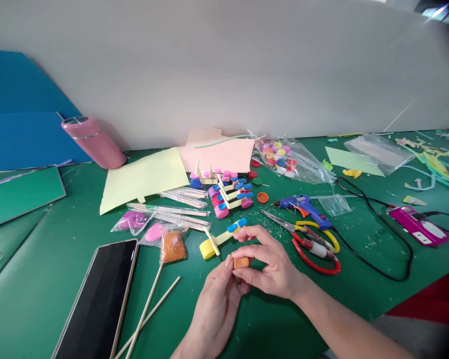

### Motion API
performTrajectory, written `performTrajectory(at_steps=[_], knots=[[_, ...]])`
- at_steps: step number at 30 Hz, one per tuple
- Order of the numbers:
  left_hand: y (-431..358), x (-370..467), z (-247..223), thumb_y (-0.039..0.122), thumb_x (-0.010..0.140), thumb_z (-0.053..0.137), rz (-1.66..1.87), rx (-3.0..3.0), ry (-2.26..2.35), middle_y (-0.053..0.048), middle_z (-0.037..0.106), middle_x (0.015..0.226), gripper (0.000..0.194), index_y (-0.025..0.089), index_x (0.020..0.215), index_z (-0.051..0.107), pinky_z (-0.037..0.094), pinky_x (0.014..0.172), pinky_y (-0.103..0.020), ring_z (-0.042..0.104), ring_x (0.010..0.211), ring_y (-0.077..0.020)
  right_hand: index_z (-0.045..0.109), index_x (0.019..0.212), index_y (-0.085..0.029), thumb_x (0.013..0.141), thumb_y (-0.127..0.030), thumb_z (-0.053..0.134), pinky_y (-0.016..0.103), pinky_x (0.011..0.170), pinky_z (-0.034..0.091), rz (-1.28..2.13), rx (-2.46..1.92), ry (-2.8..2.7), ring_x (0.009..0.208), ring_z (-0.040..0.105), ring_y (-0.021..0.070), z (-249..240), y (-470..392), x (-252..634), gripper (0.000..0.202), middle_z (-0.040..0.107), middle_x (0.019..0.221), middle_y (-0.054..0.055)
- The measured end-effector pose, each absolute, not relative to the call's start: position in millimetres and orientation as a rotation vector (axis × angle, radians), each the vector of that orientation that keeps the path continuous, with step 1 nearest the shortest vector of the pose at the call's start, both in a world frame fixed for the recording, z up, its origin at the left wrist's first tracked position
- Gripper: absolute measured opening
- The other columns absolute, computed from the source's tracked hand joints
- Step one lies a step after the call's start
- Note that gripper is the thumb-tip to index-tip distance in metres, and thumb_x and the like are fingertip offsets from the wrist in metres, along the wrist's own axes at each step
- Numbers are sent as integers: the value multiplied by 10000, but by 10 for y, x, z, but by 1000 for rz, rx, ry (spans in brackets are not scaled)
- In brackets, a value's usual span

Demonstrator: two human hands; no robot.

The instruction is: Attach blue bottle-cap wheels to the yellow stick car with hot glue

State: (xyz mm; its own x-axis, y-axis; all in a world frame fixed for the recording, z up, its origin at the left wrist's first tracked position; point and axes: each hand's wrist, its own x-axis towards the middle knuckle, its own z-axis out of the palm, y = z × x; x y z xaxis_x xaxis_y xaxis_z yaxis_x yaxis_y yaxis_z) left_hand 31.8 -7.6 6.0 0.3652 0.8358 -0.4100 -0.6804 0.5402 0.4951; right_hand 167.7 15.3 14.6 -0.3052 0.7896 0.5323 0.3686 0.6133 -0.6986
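A small orange lump (pixel 241 262), probably clay, is pinched between the fingertips of both hands above the near middle of the green desk (pixel 30 299). It is gripped by the left hand (pixel 219 299) from below, thumb tip against its left end, and by the right hand (pixel 269 264) from above and the right, with the fingers curled over it. Just beyond the hands lies a stick piece with a yellow block and blue caps (pixel 220 239), close to the right fingertips; whether it is touched cannot be told. Open green surface is found only in front of the hands and to the far left. The near left is bounded by a dark tablet (pixel 97 299), which is cut off by the lower edge of the picture, with two thin wooden sticks (pixel 149 309) beside it. To the right, red-handled scissors (pixel 314 249) and a blue glue gun (pixel 303 205) lie near the right wrist, and a black cable (pixel 377 269) loops beyond them. A clear bag of orange material (pixel 173 247) sits just left of the hands. A cluster of pink and blue pieces (pixel 228 192) is crowded behind, and its details are hard to make out. Both forearms are cut off at the bottom edge.
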Motion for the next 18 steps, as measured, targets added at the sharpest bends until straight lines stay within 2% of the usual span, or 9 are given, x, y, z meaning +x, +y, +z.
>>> performTrajectory(at_steps=[12,18], knots=[[-75,296,61,280,693,661,979,428,845,-5,555,562,179,118,617,671,382,555,-215,420,564,-94,623,934,-208,743,-175,622,347,801,486,516,-943,-1953,935,545,189,123,146,1690,194,530,1073,78],[-63,330,59,280,655,679,997,248,849,-49,639,667,161,124,676,712,424,570,-241,500,637,-133,627,934,-215,727,-185,635,337,818,480,595,-930,-1899,956,537,187,103,131,1688,210,524,1088,69]])
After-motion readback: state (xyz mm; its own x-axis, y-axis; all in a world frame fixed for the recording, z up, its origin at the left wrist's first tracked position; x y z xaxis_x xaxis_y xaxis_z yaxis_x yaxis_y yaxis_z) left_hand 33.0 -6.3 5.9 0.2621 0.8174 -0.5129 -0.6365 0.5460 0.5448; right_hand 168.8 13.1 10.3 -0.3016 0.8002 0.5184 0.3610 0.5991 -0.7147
